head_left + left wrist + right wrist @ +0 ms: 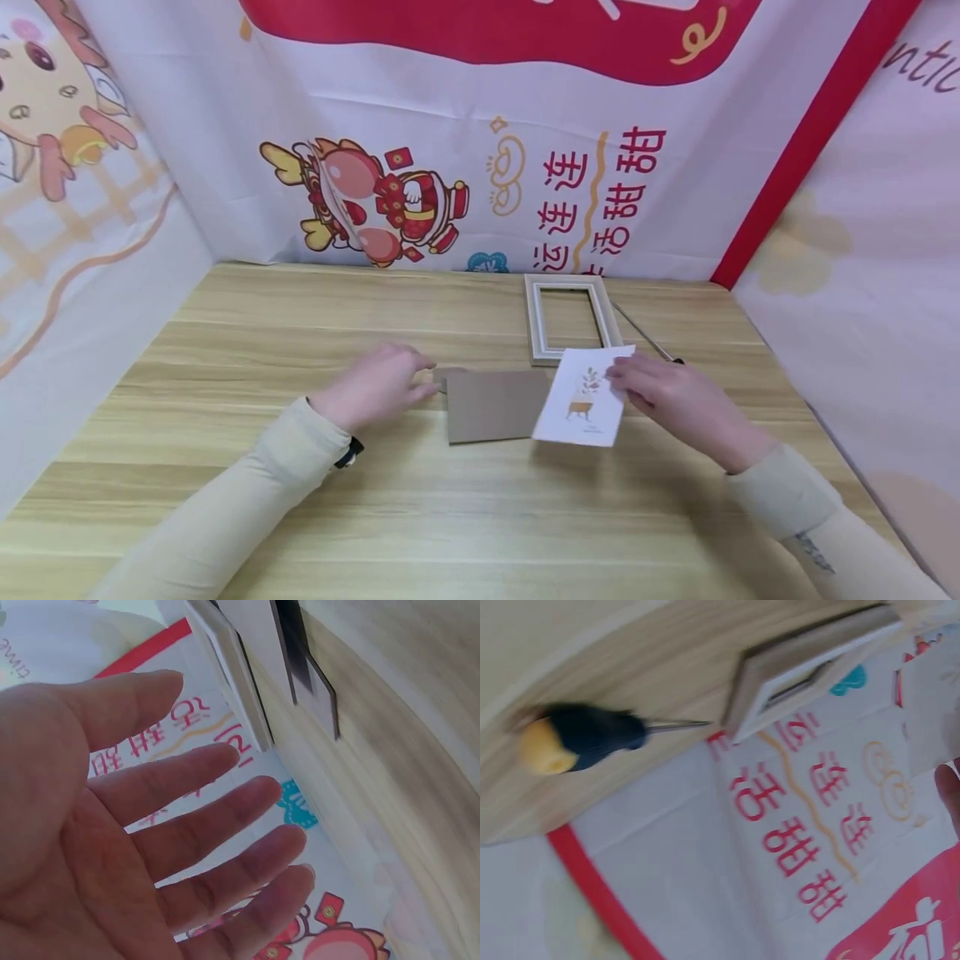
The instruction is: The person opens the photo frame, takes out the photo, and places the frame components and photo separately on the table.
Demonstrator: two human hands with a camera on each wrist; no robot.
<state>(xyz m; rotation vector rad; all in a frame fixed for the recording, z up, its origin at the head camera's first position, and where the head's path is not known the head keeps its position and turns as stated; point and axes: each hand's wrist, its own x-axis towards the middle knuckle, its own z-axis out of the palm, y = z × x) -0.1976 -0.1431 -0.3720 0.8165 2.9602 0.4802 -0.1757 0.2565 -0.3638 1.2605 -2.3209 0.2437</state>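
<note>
My right hand (671, 400) pinches a white card (581, 398) by its upper right corner. The card carries a small printed picture and tilts over the right end of a grey-brown backing board (495, 407). My left hand (378, 387) hovers at the board's left side, fingers straight and spread with nothing in them, as the left wrist view shows the palm (105, 855). Behind the card lies a white picture frame (534, 321) with an open middle. In the right wrist view only a fingertip (949, 791) and part of the card (934, 705) show.
A screwdriver (648, 333) lies to the right of the frame; its black and yellow handle (585, 739) shows in the right wrist view. Printed cloth (465, 100) hangs behind the wooden table (450, 517) and along both sides.
</note>
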